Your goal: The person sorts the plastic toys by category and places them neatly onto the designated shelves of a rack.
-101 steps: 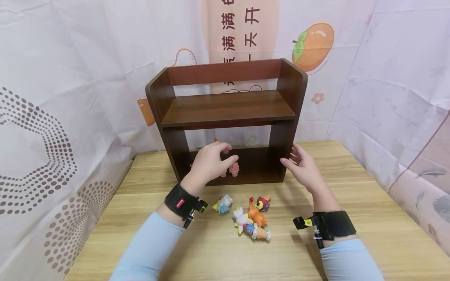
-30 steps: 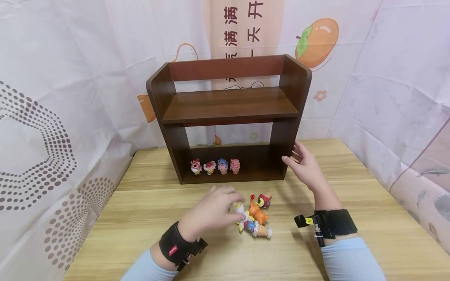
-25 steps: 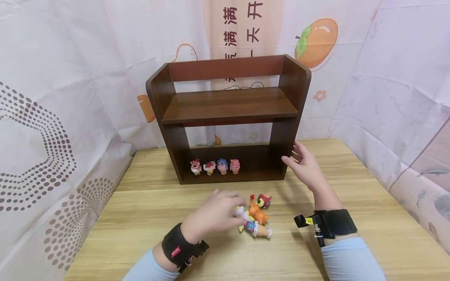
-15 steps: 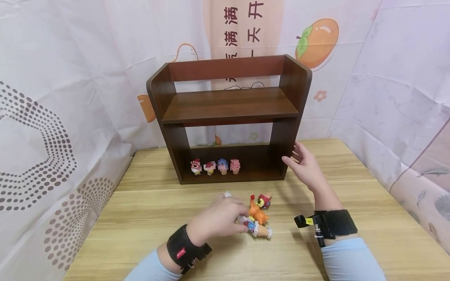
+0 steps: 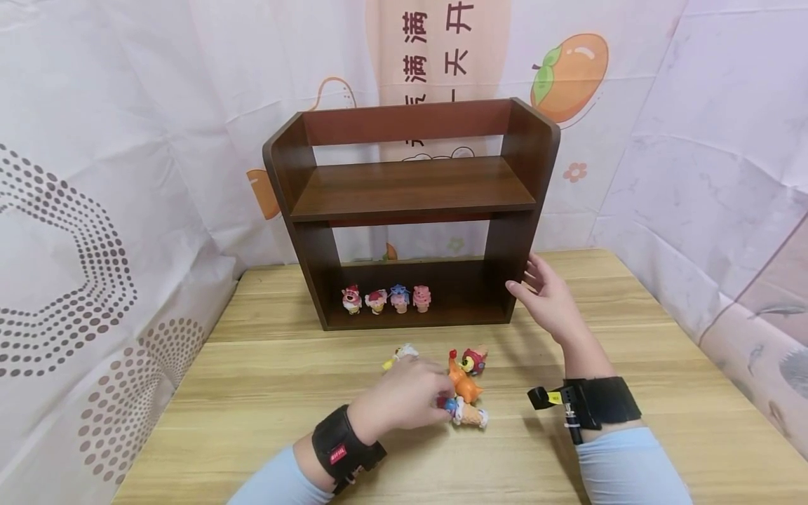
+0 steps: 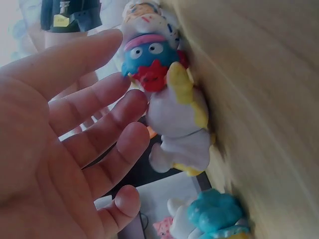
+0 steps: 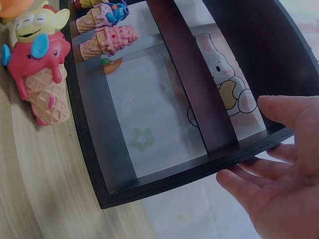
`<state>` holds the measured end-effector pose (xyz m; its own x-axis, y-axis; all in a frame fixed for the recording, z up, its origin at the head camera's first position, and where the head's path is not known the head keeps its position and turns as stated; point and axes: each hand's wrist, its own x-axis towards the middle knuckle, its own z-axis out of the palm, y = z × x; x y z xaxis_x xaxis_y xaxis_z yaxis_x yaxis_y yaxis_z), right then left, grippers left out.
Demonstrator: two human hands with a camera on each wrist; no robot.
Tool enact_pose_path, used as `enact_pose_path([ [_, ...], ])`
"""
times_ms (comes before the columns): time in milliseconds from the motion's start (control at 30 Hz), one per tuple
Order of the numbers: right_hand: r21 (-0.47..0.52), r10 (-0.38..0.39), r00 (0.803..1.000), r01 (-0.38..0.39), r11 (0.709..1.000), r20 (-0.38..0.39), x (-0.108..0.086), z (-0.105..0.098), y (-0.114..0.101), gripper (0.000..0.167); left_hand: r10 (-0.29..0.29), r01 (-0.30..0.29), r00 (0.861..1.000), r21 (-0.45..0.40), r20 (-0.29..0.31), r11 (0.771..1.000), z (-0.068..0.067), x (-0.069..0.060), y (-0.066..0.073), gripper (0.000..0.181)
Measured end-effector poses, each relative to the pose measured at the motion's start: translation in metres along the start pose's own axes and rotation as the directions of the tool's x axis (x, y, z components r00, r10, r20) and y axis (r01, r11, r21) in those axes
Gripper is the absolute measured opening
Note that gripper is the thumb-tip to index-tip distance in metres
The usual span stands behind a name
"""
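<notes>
Left wrist view puts the white toy [image 6: 179, 119] right at the fingertips of your left hand [image 5: 407, 396], which hides it in the head view. Your left fingers are spread and relaxed, grasping nothing; whether a tip touches the white toy, you cannot tell from here. Just beside that toy, at your thumb and index finger, lies the blue toy [image 6: 142, 57], its cone pointing away to the right of your left hand. Beyond those fingertips, to the right, is the orange toy [image 5: 465, 386], and past it the red toy [image 5: 473, 360] lies on its side. Just beyond the back of your left hand, you have the teal toy [image 5: 404, 351], partly covered by that hand. Farther ahead of it, four cone toys [image 5: 399, 299] stand in a row on the lower level of the shelf [image 5: 413, 186]. Your right hand [image 5: 546, 298] holds the shelf's right side panel, thumb on the inner side, fingers outside. Under both your hands spreads the table [image 5: 252, 379].
</notes>
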<state>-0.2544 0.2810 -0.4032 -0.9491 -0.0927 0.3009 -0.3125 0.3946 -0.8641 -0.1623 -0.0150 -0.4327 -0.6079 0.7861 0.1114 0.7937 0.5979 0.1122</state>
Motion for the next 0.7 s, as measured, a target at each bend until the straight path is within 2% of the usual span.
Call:
enact_pose_path([
  [700,0.005,-0.01,1.0,0.01,1.0,0.001,0.001,0.001,0.0,0.078,-0.034,0.031,0.999,0.06,0.034,0.998,0.011,0.006,0.008,0.019],
])
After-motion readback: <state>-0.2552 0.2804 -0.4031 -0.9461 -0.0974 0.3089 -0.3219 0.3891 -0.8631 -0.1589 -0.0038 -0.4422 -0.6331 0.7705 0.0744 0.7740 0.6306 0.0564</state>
